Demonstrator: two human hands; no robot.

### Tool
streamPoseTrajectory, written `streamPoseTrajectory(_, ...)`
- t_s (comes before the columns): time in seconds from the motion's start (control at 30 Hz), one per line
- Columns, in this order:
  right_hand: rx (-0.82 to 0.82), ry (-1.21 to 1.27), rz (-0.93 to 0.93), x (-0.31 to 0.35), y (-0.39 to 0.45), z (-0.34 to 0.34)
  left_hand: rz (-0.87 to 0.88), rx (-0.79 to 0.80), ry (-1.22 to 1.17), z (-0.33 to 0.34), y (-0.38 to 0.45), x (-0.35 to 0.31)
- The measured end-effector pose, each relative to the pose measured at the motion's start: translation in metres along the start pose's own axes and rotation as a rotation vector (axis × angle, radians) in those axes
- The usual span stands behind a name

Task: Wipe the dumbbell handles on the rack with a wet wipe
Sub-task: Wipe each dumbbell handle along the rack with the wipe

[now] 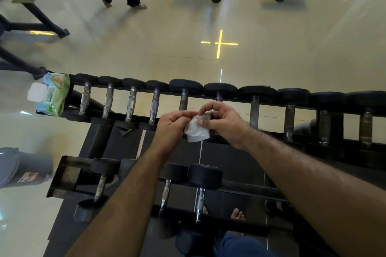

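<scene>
Head view, looking steeply down over both forearms onto a two-tier dumbbell rack (pixel 62 175). Nearest the viewer, the lower tier carries a few dumbbells whose chrome handles run away from the body, one of them (pixel 200 202) almost directly beneath the hands. Above it, the left hand (pixel 171 126) and right hand (pixel 221 119) meet over the near rail of the upper tier, and both pinch a white wet wipe (pixel 196 131) between curled fingers and thumbs; the wipe hangs crumpled between them and, as far as can be judged, touches no handle. Just beyond the fingers lie two upper-tier handles, one (pixel 183 101) ahead of the left hand and one (pixel 218 96) ahead of the right, the latter largely hidden by the right hand. Each handle's long axis points from near to far, across the line of the rack, so a wiping stroke would likely run fore and aft; the two hands seem about equally near. Further handles continue to either side along the tier. At its far left end rests an opened green wipe packet (pixel 53 94). Beyond the rack lies pale tiled floor (pixel 146 48).
</scene>
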State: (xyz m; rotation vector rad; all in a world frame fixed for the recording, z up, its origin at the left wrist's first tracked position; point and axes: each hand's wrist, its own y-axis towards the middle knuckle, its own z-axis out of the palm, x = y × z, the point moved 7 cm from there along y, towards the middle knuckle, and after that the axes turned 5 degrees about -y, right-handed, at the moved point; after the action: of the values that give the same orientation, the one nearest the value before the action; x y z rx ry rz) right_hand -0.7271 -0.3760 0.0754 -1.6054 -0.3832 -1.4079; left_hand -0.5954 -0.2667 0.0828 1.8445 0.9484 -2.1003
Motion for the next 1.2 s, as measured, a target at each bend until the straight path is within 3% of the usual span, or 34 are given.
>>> streamPoseTrajectory(0.13,-0.012,-0.052,-0.049,0.004,0.006,-0.001,-0.119,0.067,-0.106,-0.004,0.004,0.012)
streamPoseTrajectory(0.27,-0.059,-0.224,-0.059,-0.007,0.016,-0.011,-0.225,0.017,-0.225,-0.006,0.012,0.032)
streamPoseTrajectory(0.43,-0.235,-0.969,-0.147,-0.04,0.028,-0.028,-0.285,-0.131,-0.175,-0.01,0.024,0.056)
streamPoseTrajectory(0.63,-0.041,-1.617,0.1,-0.068,0.07,0.019,-0.157,-0.448,-0.029,-0.036,0.04,0.062)
streamPoseTrajectory(0.77,-0.034,-1.865,0.264,-0.086,0.091,0.043,-0.114,-0.503,-0.064,-0.047,0.044,0.065)
streamPoseTrajectory(0.87,-0.105,-1.885,0.302,-0.097,0.098,0.041,-0.108,-0.509,-0.115,-0.053,0.048,0.074)
streamPoseTrajectory(1.0,-0.182,-1.737,0.207,-0.095,0.094,0.038,-0.099,-0.517,-0.131,-0.061,0.045,0.083)
streamPoseTrajectory(1.2,-0.163,-1.435,-0.16,-0.096,0.063,-0.002,-0.119,-0.509,-0.235,-0.053,0.041,0.093)
